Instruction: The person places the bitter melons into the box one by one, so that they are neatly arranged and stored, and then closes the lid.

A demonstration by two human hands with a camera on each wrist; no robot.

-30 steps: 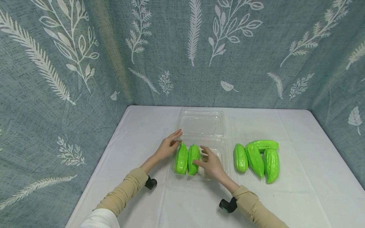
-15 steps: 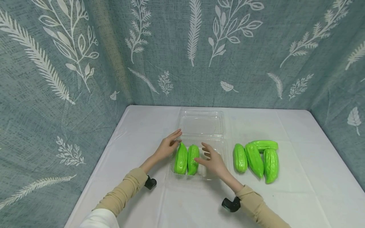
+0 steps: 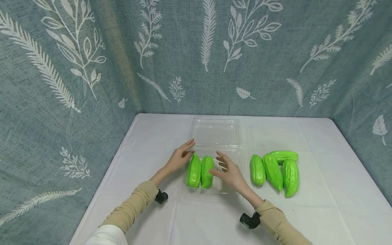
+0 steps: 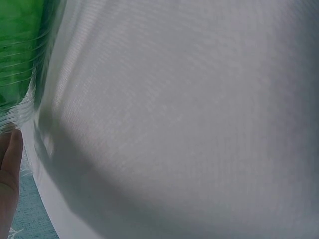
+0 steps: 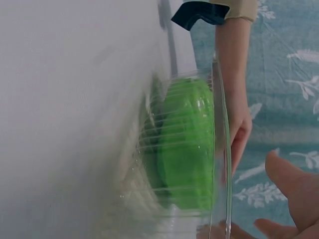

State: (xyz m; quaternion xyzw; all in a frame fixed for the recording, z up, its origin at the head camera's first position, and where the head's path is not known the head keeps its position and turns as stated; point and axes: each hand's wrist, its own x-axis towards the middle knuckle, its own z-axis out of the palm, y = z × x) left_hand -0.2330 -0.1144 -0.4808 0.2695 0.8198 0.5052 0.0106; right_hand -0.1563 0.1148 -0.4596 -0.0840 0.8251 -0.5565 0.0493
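Note:
A clear plastic clamshell box lies open on the white table, its lid folded back. Two green bitter gourds lie side by side in the left of the box; they show through its ribbed wall. My left hand rests open against the box's left rim, fingers straight. My right hand hovers open over the box, just right of the second gourd, fingers spread and holding nothing. In the left wrist view a fingertip touches the box's edge.
Several more green gourds lie in a cluster on the table right of the box. Blue-grey leaf-printed cloth walls stand on the left, back and right. The white tabletop reaches toward me.
My right hand has drawn a little to the right, away from the second gourd, and its wrist has moved right. The left hand and both gourds have stayed still.

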